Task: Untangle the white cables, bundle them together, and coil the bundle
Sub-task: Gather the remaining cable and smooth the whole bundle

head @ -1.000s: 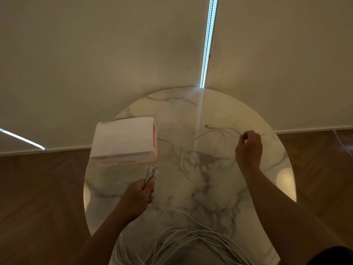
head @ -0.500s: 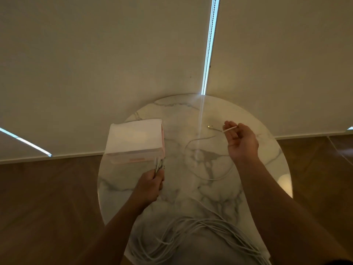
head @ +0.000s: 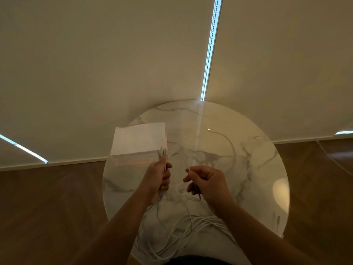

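My left hand (head: 159, 175) grips a bunch of white cable ends, their plugs (head: 163, 151) sticking up above the fist. The cables trail down from it into a loose tangle (head: 183, 232) at the near edge of the round marble table (head: 257, 169). My right hand (head: 207, 181) pinches a single white cable (head: 232, 148) close beside the left hand. That cable loops out across the table and ends in a small plug (head: 209, 129) lying far right of centre.
A white and pink box (head: 139, 142) sits on the table's left side, just beyond my left hand. Cream blinds hang behind the table, with a bright gap between them. Brown wooden floor surrounds the table.
My right hand has come back from the far right of the table to just beside my left hand, sliding along the single cable. The cable's plug now lies on the table.
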The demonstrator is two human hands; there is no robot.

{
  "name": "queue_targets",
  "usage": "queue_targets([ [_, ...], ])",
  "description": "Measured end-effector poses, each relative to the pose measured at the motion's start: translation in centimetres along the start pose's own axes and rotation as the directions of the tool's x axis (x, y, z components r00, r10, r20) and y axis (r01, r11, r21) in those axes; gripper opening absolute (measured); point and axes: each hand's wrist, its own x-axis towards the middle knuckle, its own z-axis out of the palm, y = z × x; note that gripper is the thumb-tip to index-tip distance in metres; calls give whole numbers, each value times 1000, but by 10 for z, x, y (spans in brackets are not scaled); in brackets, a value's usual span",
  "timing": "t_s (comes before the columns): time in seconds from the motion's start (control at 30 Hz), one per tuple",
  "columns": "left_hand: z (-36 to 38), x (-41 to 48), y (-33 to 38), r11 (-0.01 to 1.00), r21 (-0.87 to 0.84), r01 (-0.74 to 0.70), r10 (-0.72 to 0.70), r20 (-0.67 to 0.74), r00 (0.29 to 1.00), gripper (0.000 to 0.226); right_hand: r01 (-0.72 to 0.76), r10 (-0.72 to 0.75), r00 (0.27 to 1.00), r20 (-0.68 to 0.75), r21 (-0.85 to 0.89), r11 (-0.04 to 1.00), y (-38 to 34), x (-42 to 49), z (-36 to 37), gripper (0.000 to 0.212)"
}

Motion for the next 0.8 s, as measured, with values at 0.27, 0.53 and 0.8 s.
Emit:
queue_targets([
  [0.27, -3, -1, 5, 975, -186, 122, -128, -25, 991, 53, 217, -201, 974, 102, -179, 960, 12, -13, 10, 16],
  [0.53, 3, -4, 5, 981, -163, 106, -107, 8, 994, 44, 241, -186, 962, 200, -298, 924, 25, -14, 7, 23],
  [0.8, 6, -5, 5, 998, -63, 32, -30, 32, 999, 35, 222, -140, 961, 241, -359, 906, 34, -14, 6, 14],
])
